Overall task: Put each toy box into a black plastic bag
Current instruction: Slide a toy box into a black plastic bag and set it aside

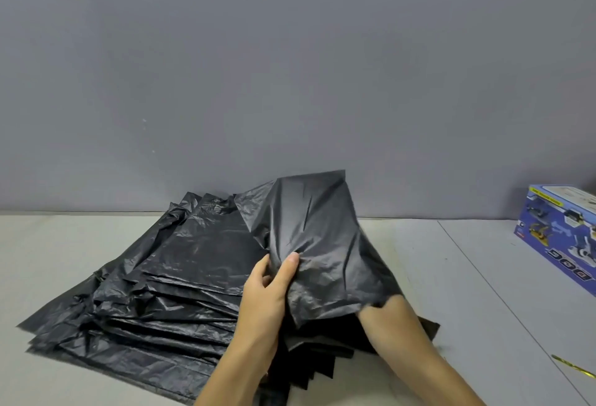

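Left hand [267, 296] pinches black bag [322, 244]; right hand hidden inside, state unclear; toy box [561, 237] cropped.

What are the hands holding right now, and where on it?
The left hand pinches the top black plastic bag near its open end; the right hand is hidden inside that bag, so its grip cannot be told.

Left hand [269, 289] pinching with thumb up; right hand hidden, only its forearm showing.
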Motion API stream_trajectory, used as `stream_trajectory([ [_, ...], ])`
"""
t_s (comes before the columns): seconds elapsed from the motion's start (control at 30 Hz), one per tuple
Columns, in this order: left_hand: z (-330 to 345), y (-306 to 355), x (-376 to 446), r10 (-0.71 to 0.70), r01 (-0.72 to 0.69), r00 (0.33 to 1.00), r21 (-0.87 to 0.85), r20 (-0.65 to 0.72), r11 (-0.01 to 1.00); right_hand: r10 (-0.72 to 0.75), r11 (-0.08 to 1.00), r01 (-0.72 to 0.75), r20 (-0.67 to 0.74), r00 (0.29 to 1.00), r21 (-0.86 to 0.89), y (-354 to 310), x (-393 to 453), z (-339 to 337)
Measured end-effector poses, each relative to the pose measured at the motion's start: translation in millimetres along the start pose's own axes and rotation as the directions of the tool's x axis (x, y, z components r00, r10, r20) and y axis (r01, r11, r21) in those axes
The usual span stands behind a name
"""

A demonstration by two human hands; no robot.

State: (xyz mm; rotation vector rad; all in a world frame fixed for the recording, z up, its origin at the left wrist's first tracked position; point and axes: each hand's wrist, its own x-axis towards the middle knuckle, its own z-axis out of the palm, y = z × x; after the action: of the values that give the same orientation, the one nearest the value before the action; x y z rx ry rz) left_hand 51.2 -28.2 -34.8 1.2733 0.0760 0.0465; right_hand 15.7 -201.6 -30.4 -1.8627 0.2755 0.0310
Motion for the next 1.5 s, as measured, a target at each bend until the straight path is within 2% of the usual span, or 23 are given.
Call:
stream_trajectory([
  [0.03, -3.7, 1.2, 0.7, 0.0, 0.0, 1.0, 0.022, -0.01, 1.0, -0.089, 0.994, 0.095, 0.096, 0.991, -0.052, -2.5, -3.3, -5.3],
  [0.1, -8.9, 5.2, -1.6, 0.021, -0.013, 0.998, 0.127, -0.063, 0.992, -0.152, 0.968, 0.189, 0.216, 0.965, -0.165, -10.1, -10.1, -16.2],
  [0.17, -14.8, 9.8, -2.6, 0.152, -0.061, 0.974, 0.446, -0.171, 0.893, -0.128, 0.979, 0.163, 0.258, 0.958, -0.119, -11.1, -9.3, -32.2],
  [0.23, -19.7, 16.8, -6.3, 0.356, -0.121, 0.912, 0.698, -0.202, 0.706, -0.179, 0.978, 0.194, 0.164, 0.97, -0.081, -7.9, -7.6, -51.8],
  [0.27, -21.5, 20.9, -7.9, 0.443, -0.178, 0.879, 0.741, -0.176, 0.648, -0.24, 0.966, 0.245, 0.065, 0.969, -0.086, -5.6, -4.8, -61.8],
  [0.33, -25.2, 28.2, -9.2, 0.596, -0.366, 0.8, 0.729, -0.072, 0.579, -0.354, 0.932, 0.341, -0.098, 0.93, -0.124, 5.6, 2.5, -78.1],
  [0.4, -27.8, 32.6, -6.8, 0.68, -0.522, 0.727, 0.716, 0.091, 0.463, -0.37, 0.923, 0.352, -0.114, 0.922, -0.154, 18.2, 9.9, -86.5],
  [0.5, -32.8, 35.2, -1.8, 0.637, -0.656, 0.672, 0.704, 0.379, 0.273, -0.344, 0.917, 0.338, 0.01, 0.939, -0.212, 35.6, 21.7, -87.9],
  [0.57, -38.7, 31.0, -1.9, 0.543, -0.71, 0.634, 0.693, 0.55, 0.128, -0.32, 0.905, 0.336, 0.102, 0.942, -0.26, 44.8, 28.9, -87.7],
  [0.6, -44.2, 28.0, -2.4, 0.487, -0.718, 0.636, 0.691, 0.599, 0.088, -0.314, 0.896, 0.341, 0.137, 0.939, -0.285, 49.3, 31.6, -86.7],
  [0.7, -59.5, 18.7, -9.0, 0.361, -0.687, 0.695, 0.722, 0.622, 0.079, -0.334, 0.877, 0.371, 0.169, 0.927, -0.306, 58.5, 37.0, -80.7],
  [0.83, -67.0, 15.8, -16.4, 0.192, -0.73, 0.673, 0.684, 0.714, 0.017, -0.369, 0.858, 0.402, 0.161, 0.916, -0.321, 59.6, 38.4, -79.1],
  [0.97, -67.5, 21.3, -19.8, 0.117, -0.737, 0.676, 0.673, 0.728, 0.065, -0.363, 0.848, 0.383, 0.124, 0.923, -0.365, 54.0, 35.7, -81.2],
  [1.03, -66.9, 20.6, -20.5, 0.147, -0.74, 0.672, 0.658, 0.726, 0.139, -0.357, 0.885, 0.365, 0.081, 0.931, -0.289, 49.3, 33.9, -81.5],
  [1.1, -64.8, 19.5, -19.3, 0.234, -0.732, 0.68, 0.626, 0.695, 0.269, -0.347, 0.918, 0.347, 0.037, 0.937, -0.193, 42.6, 30.4, -81.2],
  [1.23, -57.5, 17.6, -16.8, 0.455, -0.68, 0.733, 0.518, 0.506, 0.519, -0.371, 0.929, 0.37, -0.057, 0.927, -0.028, 31.4, 23.6, -81.7],
  [1.33, -49.6, 14.4, -19.5, 0.475, -0.545, 0.838, 0.425, 0.268, 0.723, -0.369, 0.923, 0.376, -0.093, 0.925, 0.081, 27.4, 19.9, -79.8],
  [1.4, -43.1, 12.1, -21.3, 0.453, -0.456, 0.885, 0.401, 0.11, 0.794, -0.363, 0.914, 0.375, -0.102, 0.926, 0.153, 25.3, 17.5, -73.7],
  [1.5, -37.1, 9.7, -22.0, 0.452, -0.405, 0.891, 0.396, -0.029, 0.824, -0.345, 0.904, 0.372, -0.154, 0.926, 0.212, 23.1, 16.8, -59.3],
])
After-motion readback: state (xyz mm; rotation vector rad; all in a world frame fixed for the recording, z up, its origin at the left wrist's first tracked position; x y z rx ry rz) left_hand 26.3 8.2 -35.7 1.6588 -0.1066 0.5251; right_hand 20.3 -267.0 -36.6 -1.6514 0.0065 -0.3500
